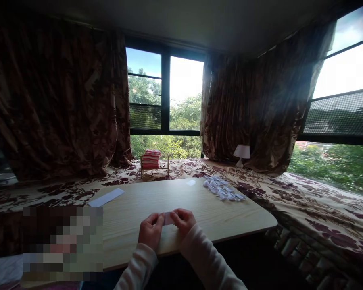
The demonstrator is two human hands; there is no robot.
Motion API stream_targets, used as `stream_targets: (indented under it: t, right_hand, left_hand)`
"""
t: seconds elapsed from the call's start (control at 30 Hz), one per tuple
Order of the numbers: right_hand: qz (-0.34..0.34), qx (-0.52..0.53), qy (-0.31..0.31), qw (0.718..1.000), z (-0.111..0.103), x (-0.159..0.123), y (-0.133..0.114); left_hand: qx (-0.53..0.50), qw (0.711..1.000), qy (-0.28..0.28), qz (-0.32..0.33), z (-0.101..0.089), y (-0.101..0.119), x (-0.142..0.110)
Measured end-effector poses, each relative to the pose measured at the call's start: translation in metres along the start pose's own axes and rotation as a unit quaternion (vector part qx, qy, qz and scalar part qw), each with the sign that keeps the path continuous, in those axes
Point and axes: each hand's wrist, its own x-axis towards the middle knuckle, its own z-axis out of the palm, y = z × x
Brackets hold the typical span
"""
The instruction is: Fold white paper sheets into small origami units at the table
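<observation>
Between my two hands is a small piece of white paper (168,218), pinched from both sides just above the near edge of the table. My left hand (151,230) grips its left end with thumb and fingers closed. On the other end, my right hand (184,220) is closed too, its fingers bent over the paper. Whether the paper is folded is hard to make out. A pile of small folded paper pieces (222,188) lies toward the back right of the table, and one flat white scrap (190,183) rests to its left.
A long white strip of paper (106,197) lies at the left of the pale wooden table (230,219). Behind stand a small rack with striped cloths (151,159) and a white lamp (242,152) on a flower-patterned ledge cover (187,165). The lower left is pixelated.
</observation>
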Motion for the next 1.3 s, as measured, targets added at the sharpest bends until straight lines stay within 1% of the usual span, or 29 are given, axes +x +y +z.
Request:
stream_targets:
  t: [0.1, 0.17, 0.3, 0.4, 0.63, 0.8, 1.03, 1.17, 1.3]
  right_hand:
    - [0.000, -0.002, 0.007, 1.000, 0.000, 0.000, -0.002]
    - [0.000, -0.001, 0.017, 1.000, 0.001, 0.000, -0.002]
    - [0.007, 0.015, 0.036, 0.999, 0.000, 0.001, -0.001]
    - [0.011, 0.034, 0.031, 0.999, 0.000, 0.001, -0.002]
    - [0.015, 0.051, 0.005, 0.999, 0.002, -0.001, -0.006]
    - [0.015, 0.049, 0.021, 0.998, 0.001, -0.001, -0.005]
    - [0.033, 0.054, 0.032, 0.997, 0.000, 0.002, 0.002]
    - [0.044, 0.065, 0.019, 0.997, -0.004, 0.005, 0.005]
    - [0.049, 0.071, 0.010, 0.996, -0.006, 0.005, 0.002]
  left_hand:
    - [0.002, 1.000, 0.018, -0.010, 0.000, 0.001, 0.000]
    - [0.007, 1.000, 0.019, -0.009, -0.001, 0.002, 0.000]
    - [0.015, 1.000, -0.024, 0.010, -0.001, 0.006, -0.001]
    - [0.022, 0.999, -0.045, 0.020, 0.000, 0.008, -0.003]
    - [0.033, 0.999, -0.032, 0.026, 0.000, 0.006, -0.003]
    - [0.038, 0.998, -0.030, 0.031, 0.001, 0.005, -0.004]
    - [0.049, 0.998, -0.004, 0.024, 0.002, 0.005, -0.004]
    - [0.045, 0.999, -0.022, 0.020, 0.001, 0.005, -0.002]
    - [0.040, 0.998, -0.048, 0.024, -0.001, 0.004, -0.002]
